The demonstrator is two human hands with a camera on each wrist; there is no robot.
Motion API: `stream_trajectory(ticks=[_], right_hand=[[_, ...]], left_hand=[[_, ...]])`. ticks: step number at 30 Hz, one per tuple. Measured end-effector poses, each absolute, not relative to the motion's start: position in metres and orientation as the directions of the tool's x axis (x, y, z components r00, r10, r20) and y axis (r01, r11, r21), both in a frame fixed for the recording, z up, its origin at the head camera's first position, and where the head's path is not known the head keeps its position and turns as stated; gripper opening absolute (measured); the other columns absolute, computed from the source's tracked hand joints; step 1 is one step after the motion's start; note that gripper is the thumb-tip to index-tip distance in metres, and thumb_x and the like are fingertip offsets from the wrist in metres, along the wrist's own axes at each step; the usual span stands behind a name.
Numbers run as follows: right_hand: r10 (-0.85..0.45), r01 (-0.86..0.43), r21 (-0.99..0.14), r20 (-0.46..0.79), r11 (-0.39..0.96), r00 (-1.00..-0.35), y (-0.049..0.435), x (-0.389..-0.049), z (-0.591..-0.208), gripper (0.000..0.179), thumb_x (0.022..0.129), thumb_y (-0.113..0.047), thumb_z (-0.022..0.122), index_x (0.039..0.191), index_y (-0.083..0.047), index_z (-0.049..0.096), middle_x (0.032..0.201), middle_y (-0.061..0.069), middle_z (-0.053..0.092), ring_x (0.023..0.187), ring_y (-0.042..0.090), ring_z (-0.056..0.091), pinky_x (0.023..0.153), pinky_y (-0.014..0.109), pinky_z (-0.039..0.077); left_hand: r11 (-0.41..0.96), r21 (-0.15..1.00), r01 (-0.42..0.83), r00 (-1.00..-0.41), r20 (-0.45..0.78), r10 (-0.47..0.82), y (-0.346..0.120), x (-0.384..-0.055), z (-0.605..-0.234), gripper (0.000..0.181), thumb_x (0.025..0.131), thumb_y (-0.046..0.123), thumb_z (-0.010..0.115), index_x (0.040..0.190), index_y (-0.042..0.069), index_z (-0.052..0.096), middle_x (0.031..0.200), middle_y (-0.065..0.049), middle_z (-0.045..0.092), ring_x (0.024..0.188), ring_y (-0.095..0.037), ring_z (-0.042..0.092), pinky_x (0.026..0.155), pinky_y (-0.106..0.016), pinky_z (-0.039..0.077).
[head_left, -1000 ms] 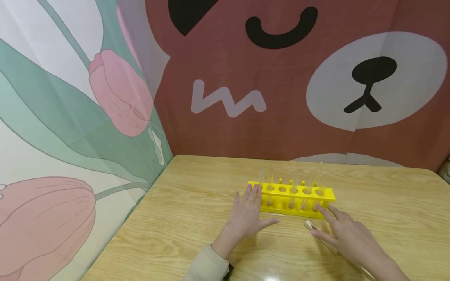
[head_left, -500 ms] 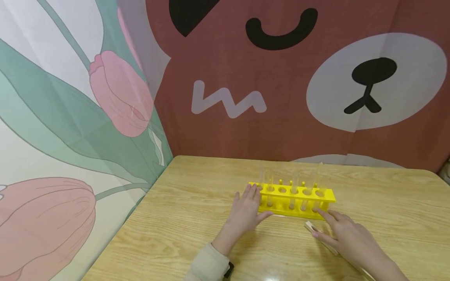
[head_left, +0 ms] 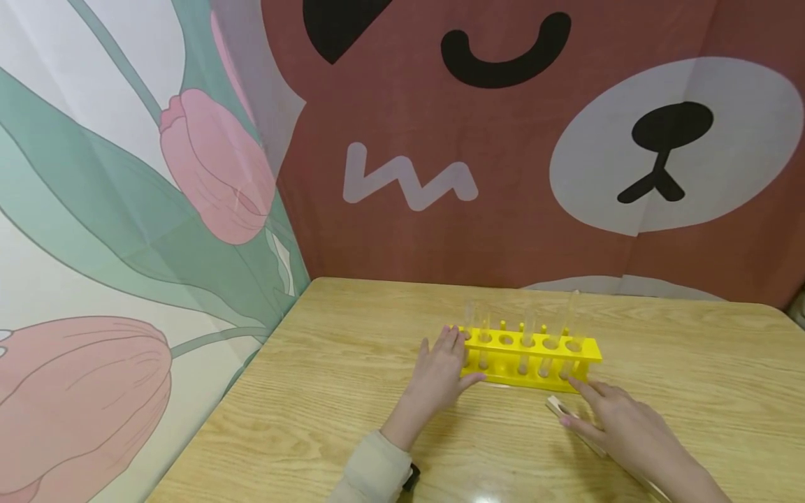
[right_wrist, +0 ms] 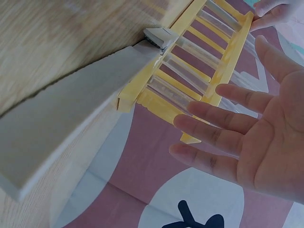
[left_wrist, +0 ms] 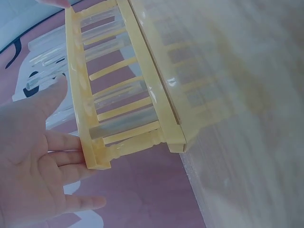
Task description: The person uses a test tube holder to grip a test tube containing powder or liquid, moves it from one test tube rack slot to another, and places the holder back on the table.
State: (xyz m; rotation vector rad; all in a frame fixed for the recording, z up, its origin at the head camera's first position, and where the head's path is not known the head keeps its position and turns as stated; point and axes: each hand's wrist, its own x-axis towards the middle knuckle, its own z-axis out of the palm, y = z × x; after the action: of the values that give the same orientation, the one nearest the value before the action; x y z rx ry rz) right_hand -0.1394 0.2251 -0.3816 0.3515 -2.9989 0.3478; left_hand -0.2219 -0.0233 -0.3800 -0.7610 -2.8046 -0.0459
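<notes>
A yellow test tube rack (head_left: 516, 381) stands on the table, with several clear test tubes (head_left: 527, 325) upright in its holes. At its left end, my left hand (head_left: 435, 377) rests straight fingertips on the top plate, the thumb stretched toward the front. The left wrist view shows those fingers at the rack's end (left_wrist: 97, 164). My right hand (head_left: 629, 419) is spread near the rack's right end, palm facing it and holding nothing in the right wrist view. Under the right hand lies a long pale wooden test tube clamp (head_left: 555, 405), partly hidden by it.
The wood-grain table (head_left: 302, 419) meets a wall cloth printed with a brown bear (head_left: 402, 237) behind it. A cloth with tulips (head_left: 216, 168) hangs at the left. Short yellow pegs (head_left: 503, 325) stick up along the rack's back.
My left thumb has drawn in closer to the rack's front edge. The right hand and the rack stay almost still.
</notes>
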Motion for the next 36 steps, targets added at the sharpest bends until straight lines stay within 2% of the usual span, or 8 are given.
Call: stream_trajectory(ticks=[6, 14, 23, 28, 36], right_hand=[[-0.218, -0.237, -0.205, 0.112, 0.95, -0.97, 0.226, -0.14, -0.382, 0.063, 0.08, -0.045, 0.058, 0.121, 0.002, 0.051, 0.108, 0.03, 0.053, 0.095, 0.045, 0.052, 0.058, 0.051, 0.046], [-0.217, -0.226, -0.202, 0.064, 0.953, -0.974, 0.226, -0.141, -0.382, 0.062, 0.08, -0.044, 0.059, 0.12, 0.002, 0.052, 0.105, 0.028, 0.056, 0.091, 0.042, 0.055, 0.06, 0.051, 0.046], [-0.221, -0.223, -0.203, 0.03, 0.954, -0.975, 0.226, -0.144, -0.384, 0.062, 0.079, -0.044, 0.06, 0.119, 0.003, 0.053, 0.104, 0.026, 0.057, 0.091, 0.04, 0.055, 0.063, 0.052, 0.045], [-0.224, -0.226, -0.203, 0.034, 0.953, -0.974, 0.227, -0.144, -0.385, 0.061, 0.079, -0.043, 0.06, 0.119, 0.003, 0.054, 0.102, 0.025, 0.058, 0.089, 0.039, 0.056, 0.062, 0.051, 0.046], [-0.232, -0.235, -0.209, 0.04, 0.949, -0.972, 0.227, -0.143, -0.387, 0.059, 0.078, -0.042, 0.062, 0.118, 0.001, 0.055, 0.099, 0.024, 0.059, 0.085, 0.037, 0.058, 0.058, 0.048, 0.047]], left_hand=[[0.873, -0.041, 0.486, -0.846, 0.227, 0.482, -0.023, -0.223, -0.38, 0.072, 0.083, 0.055, 0.047, 0.134, 0.004, 0.039, 0.138, -0.011, 0.035, 0.129, -0.022, 0.026, 0.095, -0.051, 0.029], [0.863, -0.089, 0.497, -0.824, 0.264, 0.502, -0.025, -0.227, -0.381, 0.071, 0.083, 0.053, 0.05, 0.131, 0.002, 0.042, 0.136, -0.011, 0.038, 0.127, -0.022, 0.03, 0.092, -0.049, 0.033], [0.833, -0.179, 0.524, -0.752, 0.362, 0.551, -0.027, -0.234, -0.38, 0.047, 0.081, 0.033, 0.063, 0.118, 0.005, 0.057, 0.125, -0.008, 0.051, 0.117, -0.018, 0.045, 0.085, -0.044, 0.042], [0.82, -0.181, 0.543, -0.718, 0.406, 0.565, -0.026, -0.238, -0.378, 0.031, 0.081, 0.02, 0.065, 0.108, 0.005, 0.063, 0.116, -0.006, 0.058, 0.109, -0.018, 0.052, 0.081, -0.042, 0.045], [0.817, -0.236, 0.526, -0.698, 0.43, 0.573, -0.026, -0.244, -0.377, 0.021, 0.081, 0.012, 0.064, 0.102, 0.011, 0.067, 0.11, -0.002, 0.061, 0.101, -0.014, 0.057, 0.073, -0.033, 0.048]])
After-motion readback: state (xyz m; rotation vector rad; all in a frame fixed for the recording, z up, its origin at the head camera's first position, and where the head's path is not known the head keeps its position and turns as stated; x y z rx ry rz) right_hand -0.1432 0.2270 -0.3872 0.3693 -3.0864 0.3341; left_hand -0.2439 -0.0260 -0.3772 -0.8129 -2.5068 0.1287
